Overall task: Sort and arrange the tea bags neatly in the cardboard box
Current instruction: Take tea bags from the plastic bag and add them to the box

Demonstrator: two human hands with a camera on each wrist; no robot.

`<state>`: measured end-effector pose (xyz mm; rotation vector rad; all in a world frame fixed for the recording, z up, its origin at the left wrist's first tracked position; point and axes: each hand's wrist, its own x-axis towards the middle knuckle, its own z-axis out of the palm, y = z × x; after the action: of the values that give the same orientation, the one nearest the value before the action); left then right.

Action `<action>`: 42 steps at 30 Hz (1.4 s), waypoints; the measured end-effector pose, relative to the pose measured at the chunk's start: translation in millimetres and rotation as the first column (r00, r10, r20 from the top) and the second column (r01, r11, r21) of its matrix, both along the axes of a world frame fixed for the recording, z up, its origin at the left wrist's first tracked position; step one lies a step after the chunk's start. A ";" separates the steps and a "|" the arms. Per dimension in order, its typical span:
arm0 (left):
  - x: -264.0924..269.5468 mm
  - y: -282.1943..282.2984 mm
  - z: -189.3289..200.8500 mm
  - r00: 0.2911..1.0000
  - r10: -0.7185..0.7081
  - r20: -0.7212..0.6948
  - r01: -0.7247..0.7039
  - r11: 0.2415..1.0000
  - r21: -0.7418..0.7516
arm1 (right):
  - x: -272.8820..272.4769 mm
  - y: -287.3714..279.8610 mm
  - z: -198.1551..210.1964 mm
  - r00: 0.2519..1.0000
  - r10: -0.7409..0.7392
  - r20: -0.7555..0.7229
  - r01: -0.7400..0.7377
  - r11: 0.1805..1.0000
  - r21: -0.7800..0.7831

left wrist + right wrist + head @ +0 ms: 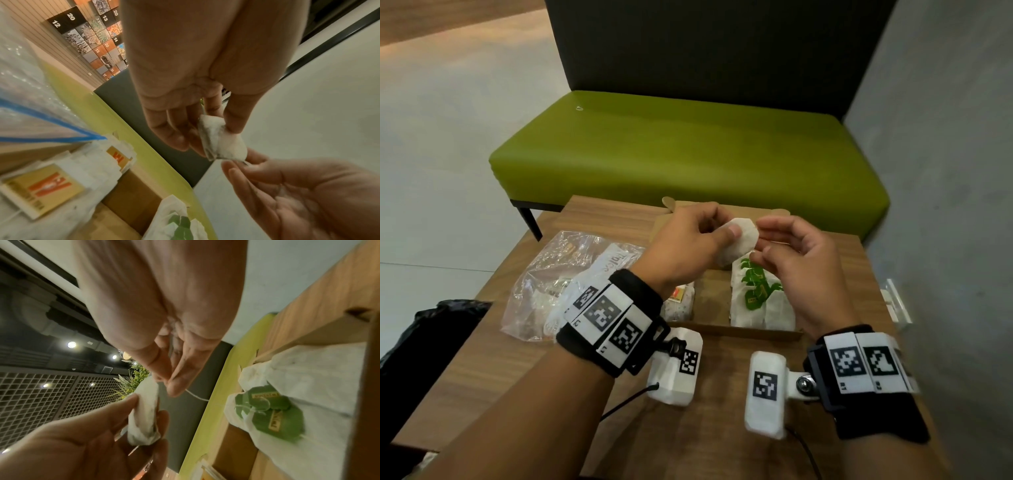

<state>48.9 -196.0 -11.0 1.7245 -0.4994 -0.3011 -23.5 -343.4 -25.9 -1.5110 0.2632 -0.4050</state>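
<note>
Above the open cardboard box [739, 331], my left hand [726, 234] pinches a white tea bag [741, 240] between thumb and fingers. In the left wrist view the tea bag [223, 142] hangs from that pinch. My right hand [167, 382] pinches the bag's thin white string [196, 396] between thumb and forefinger, just right of the bag. Inside the box, a row of green-tagged tea bags [760, 298] lies at the right. Orange-and-yellow-tagged tea bags [680, 299] lie at the left, partly hidden by my left wrist. A bare strip of box floor [710, 294] separates them.
A crumpled clear plastic bag [544, 277] with more packets lies left of the box on the wooden table [517, 359]. A green bench [688, 154] stands behind the table and a grey wall [945, 205] runs along the right. A black bag [431, 329] sits off the table's left edge.
</note>
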 end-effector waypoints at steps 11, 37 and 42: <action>4.0 8.5 4.7 0.982 -0.154 0.109 0.115 0.948 0.297 | -3.4 0.7 -6.3 0.999 0.047 -0.004 -0.047 0.983 -0.177; 1.2 9.0 29.2 0.997 -0.079 0.028 0.078 0.997 0.029 | 0.8 24.2 -20.1 0.992 0.074 -0.103 -0.102 0.948 -0.303; -1.5 3.7 33.3 0.999 -0.033 0.002 0.033 0.999 -0.035 | -0.4 29.6 -19.7 0.986 0.086 -0.141 -0.123 0.950 -0.287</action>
<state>47.5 -192.3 22.3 1.6836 -0.5320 -0.3131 -23.9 -313.8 -45.5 -1.8403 0.2280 -0.2710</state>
